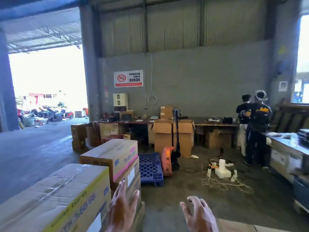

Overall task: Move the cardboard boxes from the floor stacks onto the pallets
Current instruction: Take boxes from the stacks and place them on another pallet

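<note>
Both hands are out in front of the person, low in view, and neither holds anything. The left hand [122, 205] has its grip apart, fingers spread, raised just in front of the side of the nearest cardboard stack; I cannot tell whether the fingertips touch the board. The right hand [199, 215] is also apart, fingers loosely curled, hanging over bare concrete floor [175, 195], clear of everything.

Just left of the left hand sits a yellow-edged box [55, 200], its taped top close under the camera. Beyond that hand, a little further off, a pink-edged box [110, 156] rests on top of more cartons [132, 176] stacked beneath it. Right behind that stack, ahead of the gap between the two hands, lies a blue plastic pallet [150, 168] flat on the floor, with nothing on the part that shows. An orange pallet jack [168, 161] stands at its far side, handle upright.

Further ahead of the right hand, a tangle of white cable [222, 181] and a white block lie on the floor. Beyond them a long table [215, 123] runs along the grey wall, with large open brown boxes [173, 136] before it. Two people [254, 124] in dark shirts stand far to the right of the right hand, backs turned. A no-smoking sign [128, 78] hangs on the wall.
</note>
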The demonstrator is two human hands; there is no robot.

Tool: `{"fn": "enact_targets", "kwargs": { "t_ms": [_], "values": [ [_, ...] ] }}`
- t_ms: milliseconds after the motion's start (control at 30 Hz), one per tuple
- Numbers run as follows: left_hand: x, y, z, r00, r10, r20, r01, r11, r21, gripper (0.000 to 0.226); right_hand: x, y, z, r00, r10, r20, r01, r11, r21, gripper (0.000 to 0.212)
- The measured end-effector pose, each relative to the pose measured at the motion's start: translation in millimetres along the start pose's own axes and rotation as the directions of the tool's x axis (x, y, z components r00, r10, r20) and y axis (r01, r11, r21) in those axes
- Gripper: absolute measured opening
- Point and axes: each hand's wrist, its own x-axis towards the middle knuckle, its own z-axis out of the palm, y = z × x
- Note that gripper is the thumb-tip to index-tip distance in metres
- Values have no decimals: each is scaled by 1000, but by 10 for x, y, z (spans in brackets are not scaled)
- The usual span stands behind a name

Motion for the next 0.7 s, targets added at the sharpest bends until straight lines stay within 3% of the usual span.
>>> {"fn": "enact_targets", "kwargs": {
  "t_ms": [100, 333, 533, 700],
  "values": [
    [303, 115, -169, 995, 20, -93, -18, 1000, 22, 68, 308, -273, -21, 996, -84, 18, 83, 996, 25, 56],
    [857, -22, -111, 968, -70, -243, 82, 996, 41, 61, 1237, -510, 117, 969, -236, 80, 225, 966, 124, 39],
    [1198, -210, -79, 897, -191, -399, 239, 968, 72, 60, 2078, -678, 466, 913, -349, 212, 325, 935, 139, 18],
    [1324, -423, -289, 808, -236, -539, 344, 933, 106, 65, 2568, -1101, 950, 822, -502, 269, 435, 858, 274, 21]
  ]
}}
